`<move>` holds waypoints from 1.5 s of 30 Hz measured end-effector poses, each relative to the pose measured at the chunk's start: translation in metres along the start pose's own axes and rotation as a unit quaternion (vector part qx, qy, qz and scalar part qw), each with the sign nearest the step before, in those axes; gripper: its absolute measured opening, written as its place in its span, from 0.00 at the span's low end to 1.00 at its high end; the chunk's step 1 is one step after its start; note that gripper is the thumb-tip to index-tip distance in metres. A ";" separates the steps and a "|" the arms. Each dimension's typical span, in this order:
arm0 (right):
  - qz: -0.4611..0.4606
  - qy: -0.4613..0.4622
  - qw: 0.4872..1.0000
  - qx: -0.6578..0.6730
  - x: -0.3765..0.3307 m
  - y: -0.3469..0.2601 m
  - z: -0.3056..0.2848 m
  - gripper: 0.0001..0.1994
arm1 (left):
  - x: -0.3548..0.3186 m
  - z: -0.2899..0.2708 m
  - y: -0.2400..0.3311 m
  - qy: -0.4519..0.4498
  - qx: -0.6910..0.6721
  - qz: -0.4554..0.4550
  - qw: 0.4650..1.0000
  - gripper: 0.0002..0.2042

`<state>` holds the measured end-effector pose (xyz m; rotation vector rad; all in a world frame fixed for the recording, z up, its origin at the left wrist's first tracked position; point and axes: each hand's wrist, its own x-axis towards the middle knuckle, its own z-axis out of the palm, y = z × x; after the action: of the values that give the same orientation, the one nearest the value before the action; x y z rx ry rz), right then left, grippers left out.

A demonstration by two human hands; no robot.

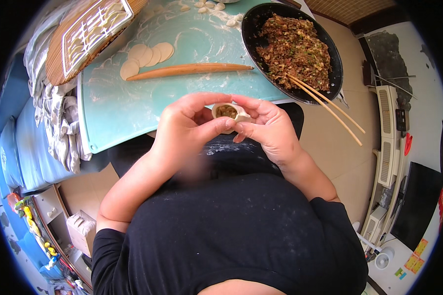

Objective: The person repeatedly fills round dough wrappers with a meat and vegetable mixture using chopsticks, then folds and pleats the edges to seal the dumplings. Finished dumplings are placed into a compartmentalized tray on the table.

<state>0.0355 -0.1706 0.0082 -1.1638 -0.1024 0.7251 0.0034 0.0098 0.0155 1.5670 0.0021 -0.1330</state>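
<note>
Between my two hands, just off the near edge of the table, is a partly folded dumpling [226, 112] with brown filling showing in its opening. My left hand [184, 120] is closed around its left side, thumb in front and fingers behind. On the other side my right hand [266, 123] pinches the wrapper's right edge, where the dough is pressed together. Beyond them a wooden rolling pin [192, 71] lies across the floury green mat [108, 120]. Several round dough wrappers [155, 55] overlap behind the pin's left end.
A black pan [248, 37] of minced filling [295, 46] stands at the right, with chopsticks [330, 108] sticking out past its near rim. At far left a white rack of dumplings [96, 32] rests on a round wooden board [56, 61]. Small dough pieces [209, 5] lie at the back.
</note>
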 end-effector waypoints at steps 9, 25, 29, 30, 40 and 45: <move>-0.091 0.028 0.995 0.023 0.003 0.008 0.001 0.17 | 0.002 -0.002 -0.001 0.033 -0.105 -0.105 0.988 0.09; -0.169 0.084 0.981 -0.054 0.001 0.013 0.015 0.17 | 0.006 0.000 -0.004 0.111 0.417 0.372 0.822 0.08; -0.172 0.074 0.980 -0.059 0.000 0.013 0.014 0.17 | 0.006 -0.001 -0.003 0.105 0.436 0.390 0.804 0.09; -0.169 0.072 0.981 -0.055 0.000 0.013 0.014 0.17 | 0.005 -0.001 -0.002 0.103 0.437 0.389 0.804 0.10; -0.151 0.026 0.988 0.015 -0.002 0.011 0.008 0.16 | -0.001 -0.003 -0.004 0.071 0.046 0.113 0.990 0.10; -0.076 0.005 0.997 0.023 -0.004 0.006 0.009 0.16 | 0.010 -0.016 -0.009 -0.024 0.043 0.107 0.993 0.10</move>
<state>0.0257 -0.1644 0.0084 -1.1023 -0.1625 0.5840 0.0141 0.0251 0.0052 1.6398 -0.2120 -0.0018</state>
